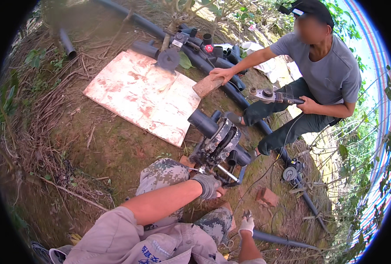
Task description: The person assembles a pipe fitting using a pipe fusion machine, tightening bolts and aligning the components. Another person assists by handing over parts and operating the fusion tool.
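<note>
My left hand (207, 185), in a grey glove, is closed beside a metal pipe clamp frame (217, 143); whatever lies inside its fingers is hidden. The frame is clamped around thick black pipe pieces (203, 123) and has shiny guide rods (227, 172) at its near end. Lower right, my right hand (247, 224) wears a pale glove with dark fingertips. Its fingers are curled together, and I cannot make out what they hold. It hovers near a black pipe (283, 240) on the ground.
A co-worker sits at right, one hand on a brown block (207, 86), the other holding a corded heating tool (268, 94). A stained board (142, 97) lies ahead. Long black pipe (243, 101) crosses diagonally. An angle grinder (292, 169) and a brick (268, 197) lie right.
</note>
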A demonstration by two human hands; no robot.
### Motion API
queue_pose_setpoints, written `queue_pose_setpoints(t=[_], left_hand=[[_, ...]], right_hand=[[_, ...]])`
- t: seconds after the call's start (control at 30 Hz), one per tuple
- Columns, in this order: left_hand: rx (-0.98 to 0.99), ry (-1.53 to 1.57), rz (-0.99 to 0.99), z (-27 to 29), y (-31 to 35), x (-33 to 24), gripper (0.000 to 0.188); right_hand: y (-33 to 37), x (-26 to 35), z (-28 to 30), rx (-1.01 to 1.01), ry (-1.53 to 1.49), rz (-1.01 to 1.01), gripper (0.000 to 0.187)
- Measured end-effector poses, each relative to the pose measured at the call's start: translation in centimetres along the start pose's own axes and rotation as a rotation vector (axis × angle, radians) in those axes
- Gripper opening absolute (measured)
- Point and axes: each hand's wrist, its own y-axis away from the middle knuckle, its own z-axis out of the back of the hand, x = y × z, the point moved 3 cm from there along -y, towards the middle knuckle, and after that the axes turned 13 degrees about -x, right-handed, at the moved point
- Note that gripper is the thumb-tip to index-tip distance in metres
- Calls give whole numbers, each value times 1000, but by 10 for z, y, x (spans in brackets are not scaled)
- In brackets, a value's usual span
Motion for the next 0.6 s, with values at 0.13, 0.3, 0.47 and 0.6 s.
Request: queue_pose_setpoints(t=[0.13, 0.3, 0.47, 0.6], left_hand=[[20, 67, 11, 6, 1, -1, 55], [28, 67, -24, -1, -1, -4, 55], [75, 70, -51, 0, -1, -10, 54], [145, 44, -73, -11, -3, -6, 53]], right_hand=[[2, 17, 17, -16, 65, 55, 24], [-4, 58, 47, -80, 70, 140, 27], [-13, 93, 49, -92, 30, 231, 27], [-9, 144, 45, -22, -1, 354, 28]])
